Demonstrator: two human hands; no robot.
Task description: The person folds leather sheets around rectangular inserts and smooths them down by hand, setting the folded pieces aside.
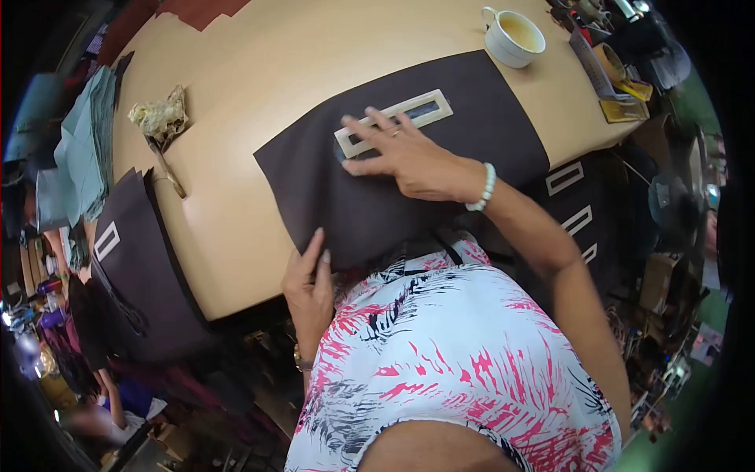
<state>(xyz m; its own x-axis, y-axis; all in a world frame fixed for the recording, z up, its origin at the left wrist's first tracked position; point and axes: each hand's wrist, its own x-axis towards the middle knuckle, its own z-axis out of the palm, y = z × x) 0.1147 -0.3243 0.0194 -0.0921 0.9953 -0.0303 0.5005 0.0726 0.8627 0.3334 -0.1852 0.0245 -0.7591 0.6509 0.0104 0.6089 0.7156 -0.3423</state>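
Note:
A dark sheet [472,102] lies across the table's front edge, its near part hanging toward my body. On it rests a cream rectangular frame [442,102] with a narrow slot. My right hand [393,153] lies over the left end of this frame with its fingers spread, a bead bracelet at the wrist. At the sheet's lower left edge is my left hand [311,283], thumb and finger at the dark material. The sheet's edge runs between or beside those fingers.
A white cup [513,39] of yellowish liquid stands at the back right, near a tool basket [591,67]. A glue brush [165,161] lies left. Dark pieces [141,267] hang over the left edge, beside grey-green sheets [86,141]. Another person's arm [114,397] shows lower left.

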